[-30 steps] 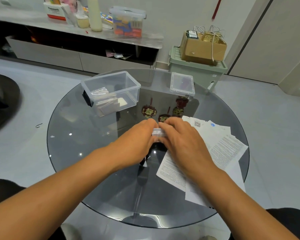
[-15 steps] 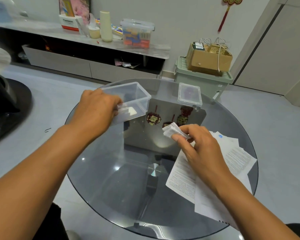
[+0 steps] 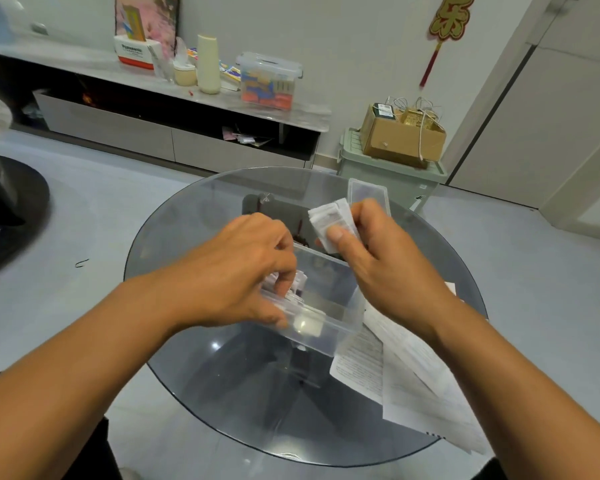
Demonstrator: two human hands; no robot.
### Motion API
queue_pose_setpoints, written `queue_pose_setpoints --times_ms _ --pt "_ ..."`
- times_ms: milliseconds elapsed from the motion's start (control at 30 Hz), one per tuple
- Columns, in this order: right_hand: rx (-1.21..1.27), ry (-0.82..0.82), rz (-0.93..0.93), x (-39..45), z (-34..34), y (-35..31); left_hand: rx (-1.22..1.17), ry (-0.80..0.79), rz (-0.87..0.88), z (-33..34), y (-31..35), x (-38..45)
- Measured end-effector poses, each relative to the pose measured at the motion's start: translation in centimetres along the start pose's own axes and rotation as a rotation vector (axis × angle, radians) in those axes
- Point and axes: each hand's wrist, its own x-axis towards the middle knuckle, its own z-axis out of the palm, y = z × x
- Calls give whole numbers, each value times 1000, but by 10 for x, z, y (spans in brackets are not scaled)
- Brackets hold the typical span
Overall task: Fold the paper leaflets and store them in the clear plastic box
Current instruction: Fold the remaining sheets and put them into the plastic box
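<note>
Paper folded leaflet [image 3: 330, 220] pinched in right hand [image 3: 378, 258], above clear box [image 3: 340, 317]

Bare glass table [image 3: 194, 368] lies open near-left; unfolded leaflets [image 3: 395, 368] crowd the right, lid [image 3: 368, 192] behind.

Box [image 3: 329, 306] now nearer, betw. hands; folded leaflet [image 3: 331, 220] up over it.

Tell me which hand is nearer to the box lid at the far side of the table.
Right. The right hand, pinching a folded leaflet, sits just in front of the lid. The left hand is farther away, gripping the clear box.
</note>
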Motion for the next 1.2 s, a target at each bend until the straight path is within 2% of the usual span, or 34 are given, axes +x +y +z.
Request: queue_pose_setpoints --times_ms 67,200,300,400,467,667,800,933,1033,1100,1200 --pt "-27 -66 20 1 5 -3 130 19 31 4 0 3" --pt "-22 -132 76 -1 14 -1 303 -52 -7 14 2 6" --pt "-67 -200 108 0 16 -3 209 -87 -53 19 5 7" --pt "-105 -341 122 3 19 -9 39 -157 -123 19 4 6" --pt "-135 -414 119 5 21 -12 5 -160 -116 19 2 7" --pt "-212 -496 136 10 16 -12 73 -133 -110 17 -2 13" --pt "-244 -549 128 11 13 -11 141 -170 -131 14 2 20" --pt "-191 -513 133 15 8 -8 177 -185 -134 13 3 22" --pt "-168 -372 117 17 5 -5 192 -182 -136 15 1 22" --pt "-353 -268 27 15 8 -7 182 -175 -134 15 1 22" --pt "-824 -170 -208 14 21 -8 163 -173 -130 16 1 22"
